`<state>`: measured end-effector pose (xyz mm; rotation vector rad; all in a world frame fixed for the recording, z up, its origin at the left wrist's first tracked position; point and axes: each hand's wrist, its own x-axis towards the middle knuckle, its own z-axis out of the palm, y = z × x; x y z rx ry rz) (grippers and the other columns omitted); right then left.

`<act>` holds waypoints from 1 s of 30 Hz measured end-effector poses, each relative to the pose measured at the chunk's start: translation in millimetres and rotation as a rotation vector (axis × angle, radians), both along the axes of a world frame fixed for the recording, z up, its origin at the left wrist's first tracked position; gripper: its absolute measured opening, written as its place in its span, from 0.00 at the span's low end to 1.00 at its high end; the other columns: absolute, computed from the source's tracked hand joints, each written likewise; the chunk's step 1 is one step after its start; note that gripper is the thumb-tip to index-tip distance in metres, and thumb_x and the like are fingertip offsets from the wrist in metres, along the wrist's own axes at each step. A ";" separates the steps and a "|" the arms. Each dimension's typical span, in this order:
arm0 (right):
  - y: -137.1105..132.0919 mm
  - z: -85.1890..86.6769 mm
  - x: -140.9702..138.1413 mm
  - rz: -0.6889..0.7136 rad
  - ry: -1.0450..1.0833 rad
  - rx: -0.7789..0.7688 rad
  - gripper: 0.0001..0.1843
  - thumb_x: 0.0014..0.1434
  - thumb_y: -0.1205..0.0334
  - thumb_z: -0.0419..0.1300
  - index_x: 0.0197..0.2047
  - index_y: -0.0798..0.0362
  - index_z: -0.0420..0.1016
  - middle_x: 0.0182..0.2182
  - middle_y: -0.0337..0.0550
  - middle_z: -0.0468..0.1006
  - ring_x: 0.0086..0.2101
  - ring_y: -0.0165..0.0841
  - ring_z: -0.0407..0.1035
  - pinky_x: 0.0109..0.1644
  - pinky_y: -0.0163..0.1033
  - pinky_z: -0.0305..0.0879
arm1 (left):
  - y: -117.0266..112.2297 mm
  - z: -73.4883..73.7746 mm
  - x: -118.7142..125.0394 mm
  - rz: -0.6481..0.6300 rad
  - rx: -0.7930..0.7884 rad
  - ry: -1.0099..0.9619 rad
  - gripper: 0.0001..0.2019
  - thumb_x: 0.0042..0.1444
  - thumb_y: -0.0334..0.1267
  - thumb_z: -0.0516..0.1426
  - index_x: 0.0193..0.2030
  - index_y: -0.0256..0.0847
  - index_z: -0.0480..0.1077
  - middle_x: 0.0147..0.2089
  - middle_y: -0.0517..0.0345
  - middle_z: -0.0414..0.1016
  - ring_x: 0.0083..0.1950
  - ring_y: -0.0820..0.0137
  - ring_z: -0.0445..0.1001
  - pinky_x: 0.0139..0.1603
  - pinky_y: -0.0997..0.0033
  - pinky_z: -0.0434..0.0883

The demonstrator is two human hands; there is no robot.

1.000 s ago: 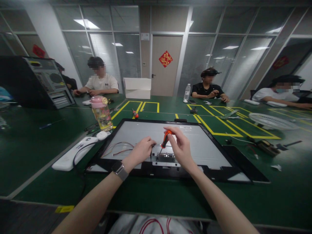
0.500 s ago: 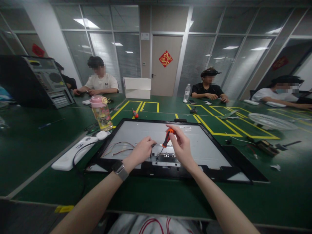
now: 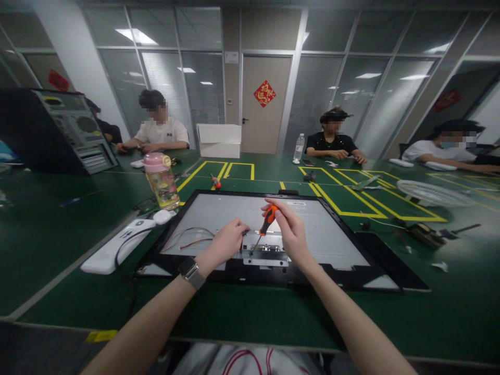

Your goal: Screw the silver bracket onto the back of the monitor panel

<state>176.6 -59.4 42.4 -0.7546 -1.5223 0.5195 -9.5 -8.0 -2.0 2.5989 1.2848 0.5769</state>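
Note:
A dismantled monitor panel [image 3: 332, 239] with a black frame lies face down on the green table in front of me. My right hand [image 3: 291, 232] is closed round an orange-handled screwdriver [image 3: 267, 221], its tip down on a small metal bracket [image 3: 265, 252] near the panel's near edge. My left hand [image 3: 226, 242], a watch on its wrist, rests with fingers curled and pinched beside the screwdriver tip on the bracket. Thin coloured wires [image 3: 187, 237] lie on the panel to the left of it.
A white power strip [image 3: 113, 250] and a pink-lidded bottle [image 3: 161, 179] stand left of the panel. A computer case [image 3: 66, 130] sits at far left, a white fan grille [image 3: 433, 192] at right. Three other people sit at the far side; a white box [image 3: 219, 139] stands there.
My right hand has shifted slightly on the screwdriver handle, fingers turning it. The left hand has stayed by the bracket. The view has barely moved.

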 end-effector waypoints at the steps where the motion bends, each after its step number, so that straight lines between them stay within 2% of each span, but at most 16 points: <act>1: 0.3 0.0 -0.4 -0.010 -0.003 0.006 0.15 0.67 0.59 0.50 0.53 0.47 0.73 0.39 0.44 0.79 0.39 0.35 0.74 0.45 0.45 0.71 | -0.1 0.0 -0.2 -0.002 0.001 -0.003 0.19 0.59 0.24 0.45 0.50 0.38 0.73 0.45 0.51 0.70 0.48 0.66 0.72 0.54 0.67 0.69; 8: 3.8 -1.9 -2.2 -0.092 0.010 0.052 0.05 0.60 0.60 0.62 0.40 0.48 0.77 0.34 0.41 0.73 0.35 0.35 0.69 0.42 0.43 0.67 | 0.1 -1.7 -0.6 -0.007 0.005 -0.005 0.19 0.60 0.24 0.46 0.50 0.38 0.73 0.45 0.50 0.70 0.47 0.66 0.72 0.53 0.66 0.69; 10: 2.9 -1.8 -1.7 -0.095 -0.010 0.055 0.06 0.62 0.59 0.59 0.41 0.48 0.77 0.34 0.41 0.73 0.36 0.35 0.68 0.42 0.43 0.66 | 0.2 -1.9 -0.4 -0.006 0.003 -0.005 0.19 0.60 0.24 0.46 0.50 0.38 0.73 0.45 0.51 0.70 0.47 0.67 0.72 0.54 0.66 0.69; 14: -0.7 0.3 -0.4 -0.082 -0.063 0.065 0.15 0.67 0.61 0.50 0.48 0.48 0.77 0.39 0.44 0.75 0.41 0.37 0.70 0.47 0.46 0.66 | -0.3 0.0 -0.2 -0.003 -0.003 0.006 0.19 0.60 0.25 0.46 0.51 0.38 0.73 0.45 0.50 0.70 0.47 0.66 0.72 0.53 0.65 0.69; 21: -0.6 -0.5 0.2 -0.007 -0.018 0.005 0.15 0.67 0.61 0.50 0.52 0.47 0.73 0.41 0.44 0.79 0.41 0.37 0.74 0.48 0.47 0.70 | 0.3 0.1 0.6 0.014 -0.010 0.031 0.19 0.59 0.24 0.46 0.51 0.38 0.73 0.46 0.50 0.70 0.46 0.66 0.72 0.53 0.65 0.70; 30: 3.2 1.2 -2.3 -0.074 0.041 0.057 0.03 0.58 0.62 0.63 0.37 0.48 0.77 0.33 0.41 0.74 0.35 0.34 0.70 0.41 0.42 0.68 | -0.4 -0.6 -0.1 -0.007 0.002 0.008 0.19 0.59 0.24 0.46 0.50 0.39 0.73 0.45 0.51 0.70 0.47 0.66 0.72 0.54 0.66 0.69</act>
